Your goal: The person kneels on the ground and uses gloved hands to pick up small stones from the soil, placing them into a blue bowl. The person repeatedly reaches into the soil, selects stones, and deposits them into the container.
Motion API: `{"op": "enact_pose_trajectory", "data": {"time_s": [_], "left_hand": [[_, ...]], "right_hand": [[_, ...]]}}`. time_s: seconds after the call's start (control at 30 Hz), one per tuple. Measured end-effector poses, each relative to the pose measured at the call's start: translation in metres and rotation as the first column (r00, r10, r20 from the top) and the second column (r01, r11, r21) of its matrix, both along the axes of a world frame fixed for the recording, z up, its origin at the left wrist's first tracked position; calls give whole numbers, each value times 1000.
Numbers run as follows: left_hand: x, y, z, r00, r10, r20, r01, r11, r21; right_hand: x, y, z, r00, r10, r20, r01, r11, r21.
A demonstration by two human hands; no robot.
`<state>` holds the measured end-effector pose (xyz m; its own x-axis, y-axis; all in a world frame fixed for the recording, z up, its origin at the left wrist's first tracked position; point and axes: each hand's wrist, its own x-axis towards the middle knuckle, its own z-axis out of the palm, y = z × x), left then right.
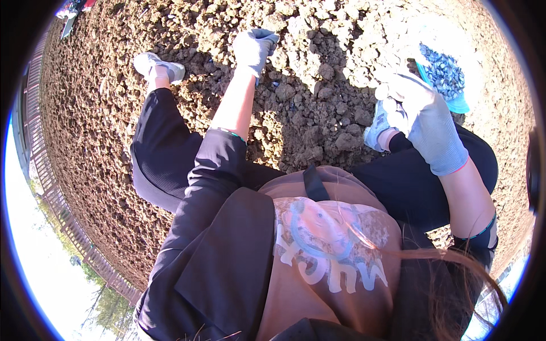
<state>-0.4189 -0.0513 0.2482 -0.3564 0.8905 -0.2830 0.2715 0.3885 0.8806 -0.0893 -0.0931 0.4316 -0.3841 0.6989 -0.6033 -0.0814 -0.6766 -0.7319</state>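
My left hand (256, 47), in a pale grey work glove, is low over the cloddy soil (298, 102), its fingers curled together. Whether anything is between them does not show. On the right, my right hand (416, 102), in a similar glove, is raised above my shoe with bent fingers. Glare washes out its fingertips and hides what it may hold. Just beyond it lies an open plastic bag (458, 104) with a turquoise edge, full of small grey-blue pieces (443, 72) that look like seeds.
My shoes (160, 68) stand wide apart on the soil, left and right of the shaded patch between my legs. Dry clods cover the ground. A railing (55, 187) curves along the left rim. A partly seen red and white thing (76, 8) is at the top left.
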Motion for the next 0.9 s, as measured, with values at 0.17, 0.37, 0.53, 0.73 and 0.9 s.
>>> {"op": "enact_pose_trajectory", "data": {"time_s": [0.17,0.37,0.53,0.73,0.9], "left_hand": [[-112,2,-195,960,156,-232,-183,978,-102],[-85,55,-179,692,-269,-670,94,954,-286],[-102,78,-185,447,-523,-726,91,834,-544],[-92,82,-184,370,-558,-743,146,825,-547],[-93,83,-187,429,-549,-717,144,826,-545]], "right_hand": [[-7,4,17,996,-84,-32,82,995,-64],[-20,21,28,987,-110,118,127,980,-155],[-17,42,22,981,-131,145,156,970,-184],[-17,48,18,963,-189,190,223,959,-175],[-18,50,19,986,-101,129,121,980,-161]]}}
